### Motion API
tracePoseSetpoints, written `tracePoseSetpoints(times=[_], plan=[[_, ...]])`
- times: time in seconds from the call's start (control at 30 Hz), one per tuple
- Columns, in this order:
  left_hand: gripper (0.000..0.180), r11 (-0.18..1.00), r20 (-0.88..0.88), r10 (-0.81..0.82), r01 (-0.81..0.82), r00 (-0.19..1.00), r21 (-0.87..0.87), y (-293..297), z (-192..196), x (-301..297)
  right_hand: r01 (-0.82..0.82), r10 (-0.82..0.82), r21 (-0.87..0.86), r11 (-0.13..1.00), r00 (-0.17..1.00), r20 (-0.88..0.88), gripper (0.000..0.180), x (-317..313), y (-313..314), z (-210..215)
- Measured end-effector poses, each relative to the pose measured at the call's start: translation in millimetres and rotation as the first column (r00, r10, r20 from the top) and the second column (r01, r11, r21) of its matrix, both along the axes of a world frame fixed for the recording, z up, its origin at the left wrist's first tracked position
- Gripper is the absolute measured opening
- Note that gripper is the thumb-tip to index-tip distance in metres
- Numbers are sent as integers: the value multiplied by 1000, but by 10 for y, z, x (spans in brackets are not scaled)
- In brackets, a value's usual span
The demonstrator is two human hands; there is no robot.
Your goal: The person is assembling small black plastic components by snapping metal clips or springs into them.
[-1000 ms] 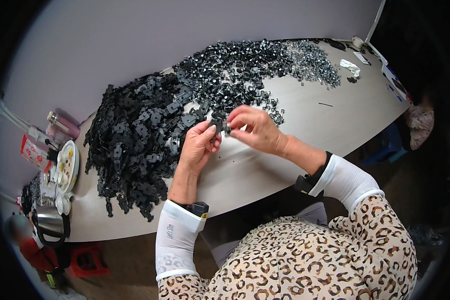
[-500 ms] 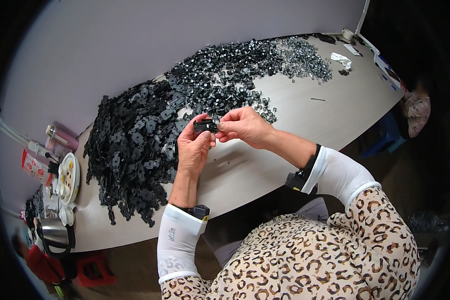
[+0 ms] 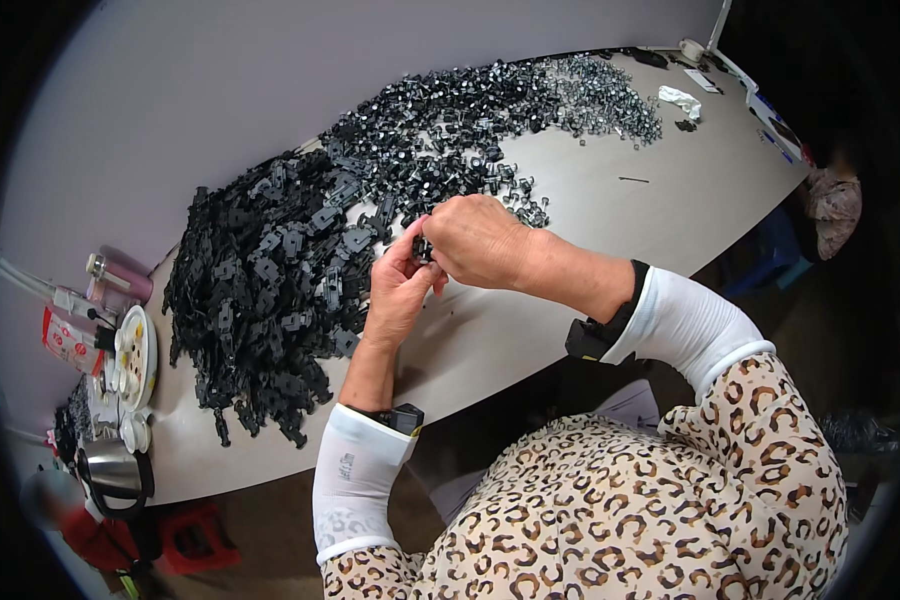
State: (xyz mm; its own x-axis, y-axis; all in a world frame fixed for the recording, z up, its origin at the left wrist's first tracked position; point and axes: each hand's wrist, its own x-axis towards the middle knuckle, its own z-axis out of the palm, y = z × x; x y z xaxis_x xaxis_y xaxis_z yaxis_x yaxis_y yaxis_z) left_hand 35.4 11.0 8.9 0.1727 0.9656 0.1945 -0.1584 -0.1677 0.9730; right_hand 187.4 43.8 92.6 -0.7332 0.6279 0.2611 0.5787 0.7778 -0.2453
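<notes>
From the head camera, both hands meet just above the near edge of the long pale table [image 3: 610, 250]. The left hand [image 3: 398, 292] rises with its fingers curled upward, thumb and forefinger closed on a small black part [image 3: 422, 248]. The right hand [image 3: 480, 240] comes across from the right, knuckles up, its fingers bent down over the same part so that it is pinched from both sides. Only a sliver of the part shows between the fingertips: dark, matt, blocky, with a paler glint on one edge; its full shape is hidden by the fingers. It is held in the air, just in front of the heap, not resting on the table.

Behind and to the left of the hands lies a broad heap of black flat parts [image 3: 270, 290], each like a small notched bracket, piled loosely and spilling toward the table's near edge. Farther back and to the right it runs into a heap of smaller dark and silvery parts [image 3: 510, 110], which thins out into scattered shiny pieces toward the far end.

Both forearms wear white sleeves with a dark band at each wrist, below a leopard-print top. At the table's left end stand a white round dish [image 3: 136, 352], a pink bottle [image 3: 120, 278] and a metal kettle [image 3: 112, 468]
</notes>
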Motion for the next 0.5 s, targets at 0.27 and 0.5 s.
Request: tracePoseSetpoints(times=[0.27, 0.5], plan=[[55, 995, -58, 66, -62, 996, 77, -2, -69, 15, 44, -36, -98, 994, 996, 80, 15, -27, -57, 156], [43, 1000, 178, 0, -1, 984, 10, -12, 38, 52, -111, 130, 124, 986, 979, -155, 7, 45, 93, -204]])
